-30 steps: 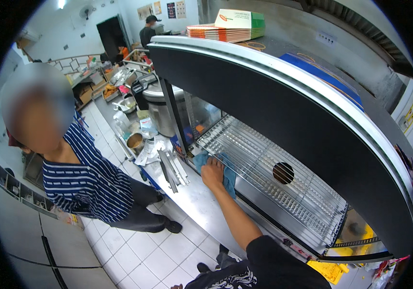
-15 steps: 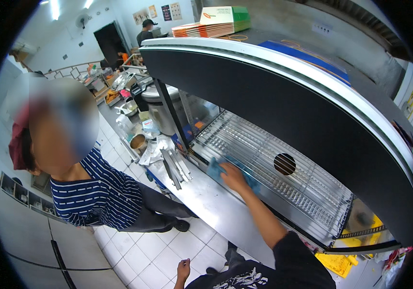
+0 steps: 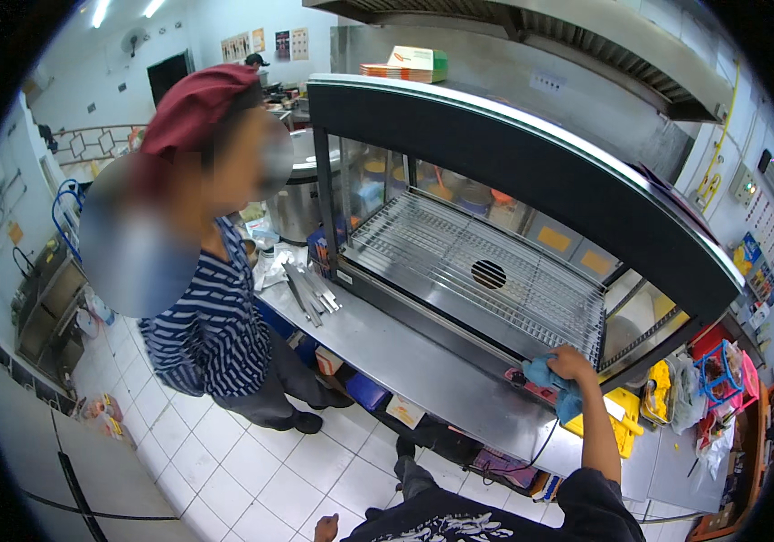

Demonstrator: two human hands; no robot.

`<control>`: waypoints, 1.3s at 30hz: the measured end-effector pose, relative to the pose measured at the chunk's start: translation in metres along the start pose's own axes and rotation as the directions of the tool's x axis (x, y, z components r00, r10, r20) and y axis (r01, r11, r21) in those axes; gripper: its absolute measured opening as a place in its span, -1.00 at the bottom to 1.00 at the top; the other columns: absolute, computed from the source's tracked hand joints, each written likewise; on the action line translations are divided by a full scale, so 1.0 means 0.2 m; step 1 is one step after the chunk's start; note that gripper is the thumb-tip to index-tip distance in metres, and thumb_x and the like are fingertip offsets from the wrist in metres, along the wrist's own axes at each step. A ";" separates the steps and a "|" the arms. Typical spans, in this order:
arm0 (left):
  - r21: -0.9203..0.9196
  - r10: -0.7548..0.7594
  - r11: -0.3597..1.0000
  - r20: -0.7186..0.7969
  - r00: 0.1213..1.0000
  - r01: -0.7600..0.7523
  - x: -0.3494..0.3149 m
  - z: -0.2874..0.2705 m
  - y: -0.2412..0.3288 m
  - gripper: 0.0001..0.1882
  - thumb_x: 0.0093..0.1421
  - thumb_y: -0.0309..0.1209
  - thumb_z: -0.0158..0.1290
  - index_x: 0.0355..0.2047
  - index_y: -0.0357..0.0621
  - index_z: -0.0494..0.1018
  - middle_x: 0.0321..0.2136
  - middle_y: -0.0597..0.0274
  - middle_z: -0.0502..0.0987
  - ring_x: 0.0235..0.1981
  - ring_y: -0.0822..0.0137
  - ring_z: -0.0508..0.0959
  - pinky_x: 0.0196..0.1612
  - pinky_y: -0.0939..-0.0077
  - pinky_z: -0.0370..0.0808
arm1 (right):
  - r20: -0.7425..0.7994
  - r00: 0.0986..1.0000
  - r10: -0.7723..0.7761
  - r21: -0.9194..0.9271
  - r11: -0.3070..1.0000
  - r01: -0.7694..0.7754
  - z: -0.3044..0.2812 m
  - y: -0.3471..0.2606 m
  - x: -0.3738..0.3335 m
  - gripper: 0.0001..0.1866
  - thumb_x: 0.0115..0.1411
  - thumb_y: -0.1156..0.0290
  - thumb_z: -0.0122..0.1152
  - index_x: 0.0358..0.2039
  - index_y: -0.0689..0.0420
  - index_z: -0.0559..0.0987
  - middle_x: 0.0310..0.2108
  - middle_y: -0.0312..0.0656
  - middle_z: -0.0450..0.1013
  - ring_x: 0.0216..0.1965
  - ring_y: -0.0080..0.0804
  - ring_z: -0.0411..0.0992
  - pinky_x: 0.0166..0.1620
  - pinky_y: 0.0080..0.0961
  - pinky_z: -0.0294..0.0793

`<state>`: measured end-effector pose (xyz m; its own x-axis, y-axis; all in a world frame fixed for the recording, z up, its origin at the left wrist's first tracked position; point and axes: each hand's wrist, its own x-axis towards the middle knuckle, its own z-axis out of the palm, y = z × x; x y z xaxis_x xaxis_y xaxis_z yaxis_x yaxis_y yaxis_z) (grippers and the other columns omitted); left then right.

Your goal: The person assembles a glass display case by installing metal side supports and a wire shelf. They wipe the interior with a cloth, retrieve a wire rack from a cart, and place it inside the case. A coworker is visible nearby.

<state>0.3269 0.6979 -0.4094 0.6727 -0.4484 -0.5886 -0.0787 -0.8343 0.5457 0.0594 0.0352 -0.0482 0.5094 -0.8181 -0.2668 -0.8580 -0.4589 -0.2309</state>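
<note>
My right hand (image 3: 573, 363) grips a blue cloth (image 3: 542, 374) at the right end of the front ledge of a black-framed display cabinet (image 3: 495, 172). Part of the cloth hangs over the cabinet's reddish control panel (image 3: 521, 380). Inside the cabinet lies a wire rack (image 3: 441, 244), with a round dark hole (image 3: 488, 275) showing beneath its bars. Low at the bottom edge, my left hand (image 3: 326, 527) hangs away from the counter, its fingers curled and nothing visible in them.
A person in a striped top (image 3: 215, 334) stands left of the steel counter (image 3: 405, 352). Metal strips (image 3: 308, 294) lie at its left end. Right of the cabinet are a yellow tray (image 3: 620, 425) and a blue basket (image 3: 721, 372). Flat boxes (image 3: 410, 68) sit behind the cabinet's top.
My right hand has moved with the cloth from the left part of the cabinet's front ledge to its right end. The view has shifted, and the other person's head has turned toward the cabinet.
</note>
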 end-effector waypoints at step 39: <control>-0.496 -0.095 0.865 -0.002 0.995 0.082 0.44 -1.50 -0.98 -0.63 0.26 -0.16 -0.06 -0.05 -0.14 0.36 -0.22 0.13 0.53 -0.25 0.23 0.52 -0.27 0.36 0.45 | -0.014 0.934 0.357 0.488 0.818 -0.305 1.40 -1.03 -0.16 -0.57 0.05 0.18 0.11 -0.13 0.17 0.59 -0.10 0.14 0.48 0.01 0.03 0.42 0.09 -0.26 0.36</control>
<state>0.6227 0.9185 -0.3898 0.6785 -0.3664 -0.6367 0.3517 -0.5989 0.7194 0.2389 0.2538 -0.2538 0.1687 -0.9328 -0.3185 -0.8244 0.0436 -0.5644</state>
